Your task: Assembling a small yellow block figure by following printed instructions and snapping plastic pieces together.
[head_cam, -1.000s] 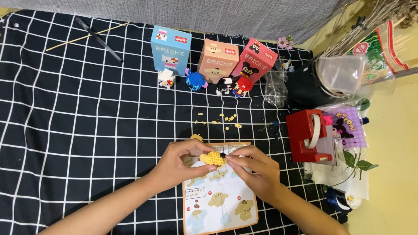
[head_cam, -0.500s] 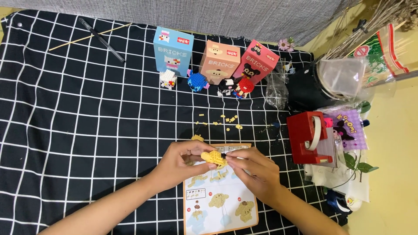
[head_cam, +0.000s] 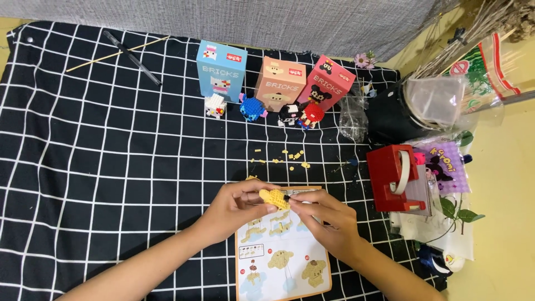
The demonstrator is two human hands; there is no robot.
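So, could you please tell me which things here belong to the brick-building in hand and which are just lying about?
In use:
- yellow brick piece, held between left hand and right hand
- instruction sheet beneath the hands
- loose yellow bricks

Lying about:
- three boxes
- finished figures
- red tape dispenser
- pen

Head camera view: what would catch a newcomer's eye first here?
At the centre, the left hand and right hand meet on a small yellow brick piece, held over an instruction sheet on the black grid cloth. Behind them stand three boxes in a row, blue, tan and pink, with small brick figures in front. To the right sits a red tape dispenser.
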